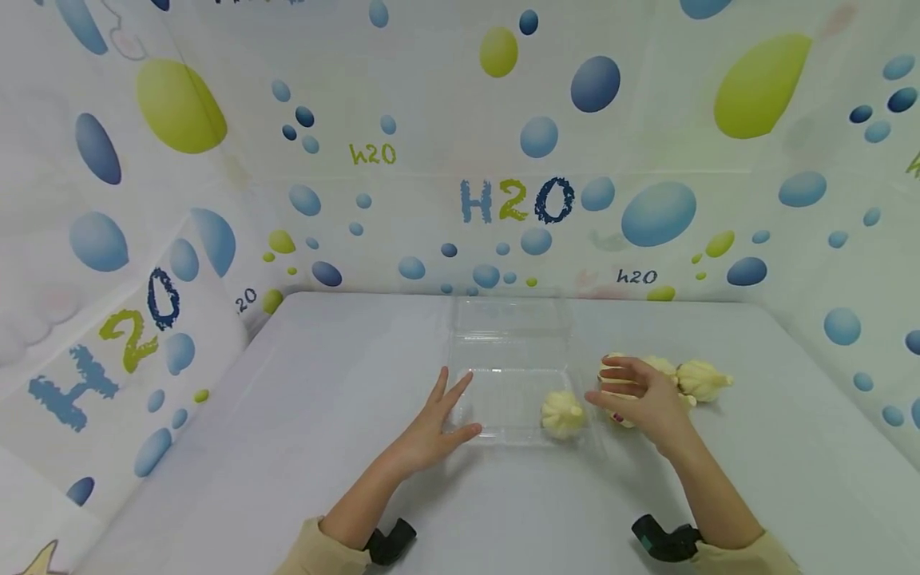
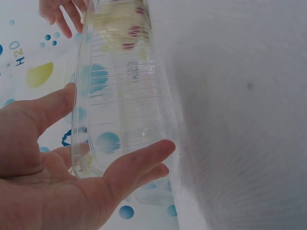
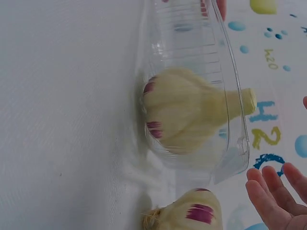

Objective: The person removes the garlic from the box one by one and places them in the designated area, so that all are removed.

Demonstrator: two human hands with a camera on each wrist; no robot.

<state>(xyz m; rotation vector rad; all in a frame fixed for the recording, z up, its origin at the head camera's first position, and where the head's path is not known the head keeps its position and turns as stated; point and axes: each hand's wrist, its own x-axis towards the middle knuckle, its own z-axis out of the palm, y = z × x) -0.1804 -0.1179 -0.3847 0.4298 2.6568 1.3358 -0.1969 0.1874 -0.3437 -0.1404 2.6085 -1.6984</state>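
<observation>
A clear plastic clamshell container (image 1: 503, 407) lies on the table with its lid (image 1: 510, 319) folded back. One pale garlic bulb (image 1: 563, 414) sits in its right front part; the right wrist view shows purple patches on this bulb (image 3: 177, 110) through the wall. My left hand (image 1: 434, 431) touches the container's left side with fingers spread, its thumb and a fingertip against the plastic. To the right of the container, my right hand (image 1: 650, 403) hovers over several more garlic bulbs (image 1: 703, 380), fingers apart and holding nothing. It partly hides those bulbs in the head view.
A white table (image 1: 345, 359) carries everything. Behind and beside it hangs a white sheet (image 1: 431, 104) printed with blue and green drops and H2O lettering. Dark wrist-worn devices (image 1: 391, 543) sit at both wrists. One loose garlic bulb (image 3: 196, 213) lies close beside the container.
</observation>
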